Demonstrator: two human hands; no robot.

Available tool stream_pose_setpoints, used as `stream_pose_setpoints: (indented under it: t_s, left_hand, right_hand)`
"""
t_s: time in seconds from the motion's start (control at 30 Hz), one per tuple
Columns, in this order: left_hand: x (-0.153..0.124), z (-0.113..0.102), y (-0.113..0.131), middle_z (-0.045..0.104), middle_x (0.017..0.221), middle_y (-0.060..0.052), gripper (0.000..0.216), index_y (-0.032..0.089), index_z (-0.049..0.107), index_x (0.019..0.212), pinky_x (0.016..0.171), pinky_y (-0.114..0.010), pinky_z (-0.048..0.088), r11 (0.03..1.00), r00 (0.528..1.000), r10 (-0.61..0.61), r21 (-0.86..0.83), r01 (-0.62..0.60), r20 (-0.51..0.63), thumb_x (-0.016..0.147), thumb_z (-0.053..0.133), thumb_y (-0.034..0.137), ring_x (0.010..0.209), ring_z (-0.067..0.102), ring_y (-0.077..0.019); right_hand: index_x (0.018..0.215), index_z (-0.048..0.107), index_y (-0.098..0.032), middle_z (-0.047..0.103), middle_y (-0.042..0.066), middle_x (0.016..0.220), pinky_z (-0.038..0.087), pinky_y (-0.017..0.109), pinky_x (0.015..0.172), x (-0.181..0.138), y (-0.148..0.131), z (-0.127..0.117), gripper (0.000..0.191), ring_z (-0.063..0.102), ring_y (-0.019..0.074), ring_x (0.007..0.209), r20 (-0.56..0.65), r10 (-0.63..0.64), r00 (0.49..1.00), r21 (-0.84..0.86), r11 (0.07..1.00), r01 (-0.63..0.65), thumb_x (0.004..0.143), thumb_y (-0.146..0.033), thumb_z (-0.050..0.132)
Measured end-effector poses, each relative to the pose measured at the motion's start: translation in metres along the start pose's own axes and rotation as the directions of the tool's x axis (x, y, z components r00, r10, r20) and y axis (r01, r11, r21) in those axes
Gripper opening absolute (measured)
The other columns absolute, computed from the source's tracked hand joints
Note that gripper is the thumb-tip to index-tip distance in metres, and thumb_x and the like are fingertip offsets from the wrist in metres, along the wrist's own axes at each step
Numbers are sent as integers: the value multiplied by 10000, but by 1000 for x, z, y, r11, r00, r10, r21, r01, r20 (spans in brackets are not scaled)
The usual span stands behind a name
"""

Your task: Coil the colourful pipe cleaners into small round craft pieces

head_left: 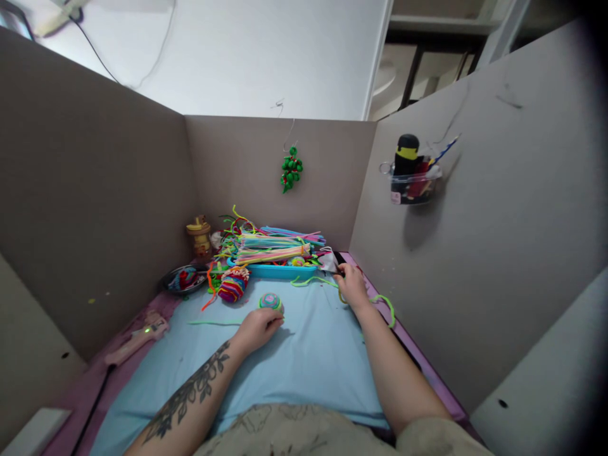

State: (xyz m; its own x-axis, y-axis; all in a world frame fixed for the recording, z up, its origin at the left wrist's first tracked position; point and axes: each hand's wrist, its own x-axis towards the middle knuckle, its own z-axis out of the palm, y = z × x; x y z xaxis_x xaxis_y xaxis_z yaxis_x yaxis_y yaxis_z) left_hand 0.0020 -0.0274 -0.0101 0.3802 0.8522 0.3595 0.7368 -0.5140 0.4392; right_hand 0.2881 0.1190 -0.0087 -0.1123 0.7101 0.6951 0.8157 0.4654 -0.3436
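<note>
Left hand, grip seemingly clamped on thin pale-green fuzzy strand; right hand, grip indeterminable; round multicoloured coiled-fibre ball could roll away if nudged.

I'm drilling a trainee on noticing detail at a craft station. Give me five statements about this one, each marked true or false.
1. The left hand is right beside the round multicoloured ball. True.
2. The pink glue gun lies to the right of the blue cloth. False: it lies to the left of it.
3. The green ornament hangs in front of the back panel. True.
4. The right hand is over the dark bowl. False: it is near the right end of the blue tray; the bowl is on the left.
5. The clear holder stands on the blue cloth. False: it is up against the right-hand panel.
</note>
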Motion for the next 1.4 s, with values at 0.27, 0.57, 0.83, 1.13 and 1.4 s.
stream_pose_setpoints:
  t_s: [0.27,0.57,0.83,1.13,1.4]
  left_hand:
    - [1,-1,1,686,915,-48,234,203,654,892,765,-242,441,1000,1000,-10,5,10,3,857,441,292,857,614,-168]
    - [0,-1,1,686,912,-45,235,205,653,896,755,-233,440,1000,1000,-11,12,11,12,858,441,298,852,614,-162]
    - [1,-1,1,686,923,-55,241,201,659,902,776,-249,444,1000,1000,-11,1,11,20,855,441,294,860,613,-171]
    - [0,0,-1,687,923,-52,247,207,661,909,774,-244,450,1000,1000,-9,-4,9,16,852,444,312,859,616,-170]
    - [1,0,1,687,916,-52,238,202,659,901,772,-243,447,1000,1000,2,-9,-2,11,853,445,298,852,614,-167]
  right_hand:
    - [1133,558,-182,639,107,961,369,350,839,-11,-29,20,354,539,244,915,264,-63,962,27,998,58,785,-244,566]
    - [1050,624,-247,672,46,994,211,486,1015,-19,-38,22,281,548,218,981,288,-188,939,121,980,160,791,-193,529]
    - [1004,638,-252,682,54,988,-28,570,1048,-20,-48,16,243,568,225,1010,162,-229,960,179,964,199,808,-183,512]
    - [1019,639,-256,666,47,997,12,584,1048,-17,-52,3,243,579,215,967,37,-199,979,210,960,187,821,-229,501]
    - [974,652,-247,685,42,930,25,558,1058,-17,-45,13,206,603,202,896,29,-197,980,183,965,189,823,-236,511]
